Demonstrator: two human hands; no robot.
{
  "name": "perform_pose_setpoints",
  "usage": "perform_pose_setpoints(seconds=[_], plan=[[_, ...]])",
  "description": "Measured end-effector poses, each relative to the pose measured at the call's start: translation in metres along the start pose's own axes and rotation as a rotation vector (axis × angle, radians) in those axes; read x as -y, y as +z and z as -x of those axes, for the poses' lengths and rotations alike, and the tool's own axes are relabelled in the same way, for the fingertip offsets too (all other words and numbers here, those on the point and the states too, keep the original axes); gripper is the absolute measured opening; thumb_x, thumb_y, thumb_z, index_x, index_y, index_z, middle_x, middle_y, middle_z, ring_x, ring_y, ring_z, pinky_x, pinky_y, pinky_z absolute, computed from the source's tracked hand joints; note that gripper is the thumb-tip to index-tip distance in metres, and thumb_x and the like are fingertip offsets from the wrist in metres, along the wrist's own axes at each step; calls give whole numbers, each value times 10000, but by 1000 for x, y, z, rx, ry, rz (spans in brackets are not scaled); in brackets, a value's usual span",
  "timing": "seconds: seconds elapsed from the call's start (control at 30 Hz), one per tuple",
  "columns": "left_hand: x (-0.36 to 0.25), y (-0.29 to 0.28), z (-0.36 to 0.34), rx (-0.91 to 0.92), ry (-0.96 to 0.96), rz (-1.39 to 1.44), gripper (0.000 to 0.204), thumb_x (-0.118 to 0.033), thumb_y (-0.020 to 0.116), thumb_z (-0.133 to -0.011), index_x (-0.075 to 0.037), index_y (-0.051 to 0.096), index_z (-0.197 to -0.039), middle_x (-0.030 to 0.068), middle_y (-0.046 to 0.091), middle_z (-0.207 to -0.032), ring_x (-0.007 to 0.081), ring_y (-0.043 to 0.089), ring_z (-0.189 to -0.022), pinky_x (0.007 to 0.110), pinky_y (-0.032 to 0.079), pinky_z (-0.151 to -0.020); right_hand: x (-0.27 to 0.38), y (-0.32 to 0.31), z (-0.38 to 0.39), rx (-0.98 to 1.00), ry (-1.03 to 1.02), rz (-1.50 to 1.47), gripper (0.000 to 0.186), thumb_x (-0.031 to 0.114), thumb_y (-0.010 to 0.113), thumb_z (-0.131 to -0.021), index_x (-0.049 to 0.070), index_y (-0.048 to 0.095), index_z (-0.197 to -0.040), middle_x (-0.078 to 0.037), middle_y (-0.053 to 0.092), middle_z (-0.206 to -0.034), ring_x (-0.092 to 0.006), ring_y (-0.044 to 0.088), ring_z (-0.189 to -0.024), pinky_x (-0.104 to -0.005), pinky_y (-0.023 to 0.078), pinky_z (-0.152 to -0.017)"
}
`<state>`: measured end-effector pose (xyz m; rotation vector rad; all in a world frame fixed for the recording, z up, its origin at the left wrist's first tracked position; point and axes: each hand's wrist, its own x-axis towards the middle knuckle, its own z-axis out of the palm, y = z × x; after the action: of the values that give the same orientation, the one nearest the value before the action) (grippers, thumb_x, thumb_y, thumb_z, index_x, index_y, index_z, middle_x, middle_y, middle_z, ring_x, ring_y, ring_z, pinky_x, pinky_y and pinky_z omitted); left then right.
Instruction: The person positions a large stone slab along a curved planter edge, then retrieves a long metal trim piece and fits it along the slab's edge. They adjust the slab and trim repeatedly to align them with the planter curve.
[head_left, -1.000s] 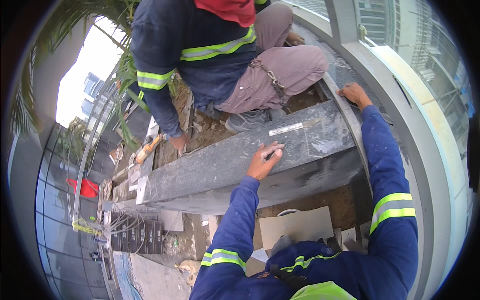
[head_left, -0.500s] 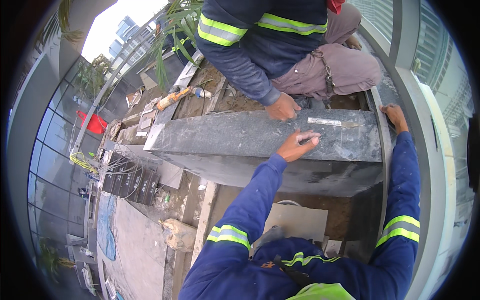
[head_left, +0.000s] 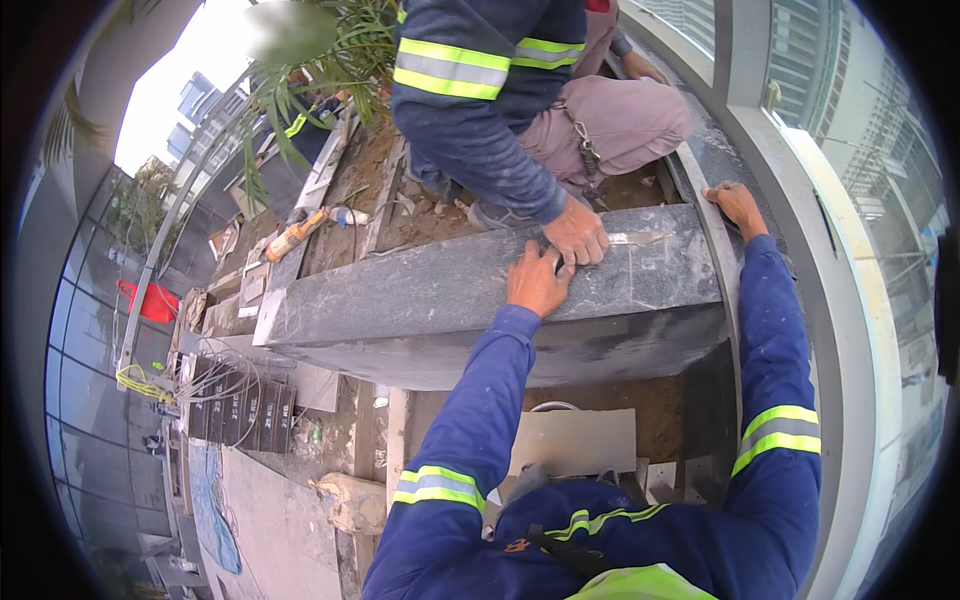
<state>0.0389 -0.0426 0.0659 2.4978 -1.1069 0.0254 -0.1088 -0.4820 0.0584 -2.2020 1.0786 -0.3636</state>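
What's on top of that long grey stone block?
On the stone block lies a thin, pale strip. The person's left hand and a co-worker's hand are on or just above the block, so whatever they cover can't be seen.

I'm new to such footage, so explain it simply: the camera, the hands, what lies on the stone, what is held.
No machine here: a wide fisheye camera worn on a person's head looks down, so straight edges curve. The blue sleeves from below are that person's. Their left hand is at the dark stone slab, beside a co-worker's hand; whether it holds anything is hidden. Their right hand touches a grey strip at the slab's end. A pale flat object lies on the stone by the co-worker's hand.
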Motion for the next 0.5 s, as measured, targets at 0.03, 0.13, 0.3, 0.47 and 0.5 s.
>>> perform_pose_setpoints(seconds=[0.03, 0.13, 0.3, 0.47, 0.5], plan=[[4, -1, 4, -28, 20, 34, 481, -379, 719, -972, -126, 680, -1378, 181, 629, -1261, 396, 649, -1155, 547, 481, -993, 1, 0, 0, -5, -7, -41, 458, 469, 799, -837, 22, 793, -940, -189, 793, -993, -291, 747, -972, -419, 527, -885], [23, -1, 29, -136, 86, -17, 487, -389, 736, -958, -111, 697, -1356, 156, 644, -1309, 383, 638, -1199, 538, 472, -1026, 2, 0, 2, 29, -47, -60, 462, 470, 787, -843, 15, 792, -925, -216, 791, -1014, -321, 751, -987, -439, 533, -893], [70, -30, 65, -50, -23, 10, 498, -397, 778, -926, -76, 749, -1305, 198, 682, -1388, 404, 600, -1319, 511, 457, -1116, 4, -2, 10, -29, 16, 47, 538, 490, 743, -859, 53, 807, -1165, -233, 752, -1245, -440, 689, -1202, -482, 528, -1032], [101, -64, 85, -1, -64, 26, 513, -389, 761, -948, -43, 737, -1325, 253, 720, -1302, 434, 675, -1219, 468, 510, -1071, 11, -5, 10, 65, 58, 73, 575, 486, 734, -869, 50, 787, -1240, -195, 728, -1340, -412, 665, -1278, -505, 524, -1050], [104, -67, 86, -4, -68, 46, 517, -391, 759, -951, -43, 734, -1333, 258, 724, -1294, 436, 682, -1209, 468, 513, -1067, 13, -5, 10, 70, 79, 84, 568, 481, 743, -863, 56, 791, -1237, -184, 734, -1335, -404, 671, -1275, -502, 526, -1050]])
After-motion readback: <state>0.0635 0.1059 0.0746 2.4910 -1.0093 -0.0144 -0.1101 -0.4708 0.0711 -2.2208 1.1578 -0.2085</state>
